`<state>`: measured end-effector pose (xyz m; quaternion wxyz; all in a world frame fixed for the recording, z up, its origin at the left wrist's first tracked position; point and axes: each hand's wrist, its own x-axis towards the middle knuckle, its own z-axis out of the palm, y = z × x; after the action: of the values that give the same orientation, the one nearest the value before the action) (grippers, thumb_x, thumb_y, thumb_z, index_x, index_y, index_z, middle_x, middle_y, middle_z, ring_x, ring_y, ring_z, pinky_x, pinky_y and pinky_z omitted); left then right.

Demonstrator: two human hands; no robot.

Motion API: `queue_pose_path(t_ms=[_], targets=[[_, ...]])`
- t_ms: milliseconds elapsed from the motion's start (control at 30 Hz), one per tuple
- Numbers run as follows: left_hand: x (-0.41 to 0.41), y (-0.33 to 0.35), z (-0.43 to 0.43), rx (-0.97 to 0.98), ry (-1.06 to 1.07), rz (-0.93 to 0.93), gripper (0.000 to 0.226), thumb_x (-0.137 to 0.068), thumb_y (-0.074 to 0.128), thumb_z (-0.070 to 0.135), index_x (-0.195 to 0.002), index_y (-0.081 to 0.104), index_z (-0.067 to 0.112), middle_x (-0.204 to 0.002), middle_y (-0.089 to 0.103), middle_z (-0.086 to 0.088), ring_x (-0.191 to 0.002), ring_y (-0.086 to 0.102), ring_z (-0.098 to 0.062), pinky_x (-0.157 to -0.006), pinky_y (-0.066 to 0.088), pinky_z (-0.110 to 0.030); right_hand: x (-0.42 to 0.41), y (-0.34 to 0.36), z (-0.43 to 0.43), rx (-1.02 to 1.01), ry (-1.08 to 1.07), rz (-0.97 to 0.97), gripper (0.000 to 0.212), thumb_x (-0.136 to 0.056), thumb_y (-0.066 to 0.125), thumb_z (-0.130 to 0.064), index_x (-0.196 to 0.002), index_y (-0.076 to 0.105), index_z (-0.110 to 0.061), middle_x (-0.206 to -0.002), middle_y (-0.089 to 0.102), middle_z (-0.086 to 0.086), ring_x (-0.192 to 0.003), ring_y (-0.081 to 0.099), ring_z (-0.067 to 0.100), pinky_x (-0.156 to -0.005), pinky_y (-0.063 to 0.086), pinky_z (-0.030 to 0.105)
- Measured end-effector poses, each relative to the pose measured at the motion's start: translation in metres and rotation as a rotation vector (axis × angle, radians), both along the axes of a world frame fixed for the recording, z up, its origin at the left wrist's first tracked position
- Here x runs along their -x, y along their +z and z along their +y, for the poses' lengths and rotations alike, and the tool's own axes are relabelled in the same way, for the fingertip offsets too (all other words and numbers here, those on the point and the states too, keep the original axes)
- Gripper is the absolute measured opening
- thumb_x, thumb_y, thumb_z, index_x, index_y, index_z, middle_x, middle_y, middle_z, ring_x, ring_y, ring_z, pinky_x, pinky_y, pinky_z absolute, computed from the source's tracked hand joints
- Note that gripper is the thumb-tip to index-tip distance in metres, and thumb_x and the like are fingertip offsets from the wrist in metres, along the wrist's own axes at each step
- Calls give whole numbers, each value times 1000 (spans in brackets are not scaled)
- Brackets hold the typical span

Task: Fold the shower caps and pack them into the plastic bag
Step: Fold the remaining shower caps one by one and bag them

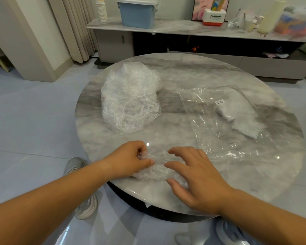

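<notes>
— The shower cap point(151, 174)?
— On the desk point(184, 76); the left hand point(129, 160) pinches its end, the right hand point(196, 175) spreads open over it.
— Others?
— Pile point(129, 98) beyond the left, plastic bag point(224, 121) beyond the right.

On the round grey marble worktop point(184, 71), the left grip point(129, 160) pinches a crumpled clear plastic shower cap point(154, 173). The right grip point(198, 175) spreads its fingers just beside it. Beyond the left grip lies a heap of clear shower caps point(131, 98); beyond the right grip, a flat transparent plastic bag point(210, 131).
</notes>
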<state>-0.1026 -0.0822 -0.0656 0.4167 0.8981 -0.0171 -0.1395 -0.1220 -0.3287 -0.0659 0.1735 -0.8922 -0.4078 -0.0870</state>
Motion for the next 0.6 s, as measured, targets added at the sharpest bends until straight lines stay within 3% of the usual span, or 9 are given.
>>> queue_pose_path(t_ms=[167, 333, 467, 600], targets=[[5, 1, -8, 185, 95, 72, 31, -83, 82, 25, -87, 59, 4, -66, 59, 1, -55, 54, -7, -55, 46, -22, 1, 0, 18, 139, 59, 99, 36, -98, 45, -48, -113, 68, -24, -113, 52, -4, -98, 45, 14, -86, 41, 33], [9, 8, -8, 532, 256, 288, 26, -84, 80, 16, -94, 57, 8, -78, 58, -15, -69, 60, -24, -59, 54, -31, 3, -1, 16, 246, 57, 159, 41, -98, 36, -53, -123, 59, -29, -109, 48, -9, -97, 41, 15, -87, 35, 33], [12, 20, -12, 787, 283, 427, 21, -89, 71, 24, -88, 58, 8, -82, 69, -14, -70, 69, -24, -65, 60, -34, 7, 2, 15, 249, 60, 168, 39, -96, 39, -53, -122, 56, -29, -113, 53, -14, -105, 42, 14, -96, 31, 33], [13, 22, -19, 900, 300, 476, 40, -93, 61, 40, -104, 62, 1, -104, 69, -26, -87, 67, -33, -73, 61, -40, 11, 2, 7, 211, 83, 187, 40, -94, 46, -51, -127, 55, -31, -123, 53, -18, -123, 41, 11, -108, 26, 32]])
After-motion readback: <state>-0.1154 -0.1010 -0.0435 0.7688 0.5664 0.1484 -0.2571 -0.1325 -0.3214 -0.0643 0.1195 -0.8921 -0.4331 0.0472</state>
